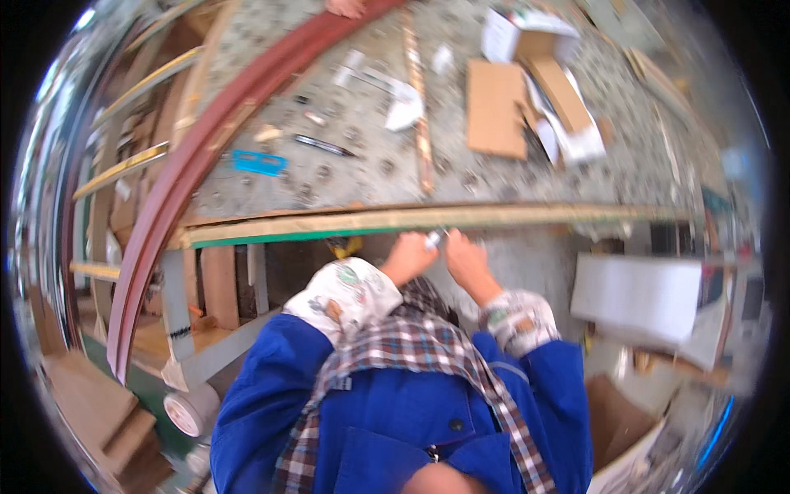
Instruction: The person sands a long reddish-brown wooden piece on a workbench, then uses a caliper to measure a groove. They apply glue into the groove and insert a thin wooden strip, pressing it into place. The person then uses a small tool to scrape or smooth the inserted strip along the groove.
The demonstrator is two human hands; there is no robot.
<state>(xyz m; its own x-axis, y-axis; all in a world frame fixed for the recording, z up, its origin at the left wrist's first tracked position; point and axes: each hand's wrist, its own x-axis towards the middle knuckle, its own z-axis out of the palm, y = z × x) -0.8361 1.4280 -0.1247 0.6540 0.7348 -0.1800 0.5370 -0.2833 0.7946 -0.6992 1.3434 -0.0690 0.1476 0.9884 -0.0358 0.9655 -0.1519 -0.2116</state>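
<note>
Just in front of the workbench's near edge, my two hands are held close together. My left hand (411, 258) is closed on a small white and silvery piece (434, 239), too small and blurred to name. Close beside it, my right hand (467, 262) is closed too, its fingertips pinched near the piece's other end; what they hold cannot be made out. On the bench (329, 185) beyond lie a black marker pen (324, 146), a blue plastic piece (258, 162) and a copper-coloured strip (416, 103).
A long red-brown profile (234, 103) crosses the bench's left side and hangs past its edge. Another person's hand (346, 7) rests on its far end. Cardboard (496, 107) and an opened white box (510, 37) lie at the back right. A white panel (635, 296) stands right of me.
</note>
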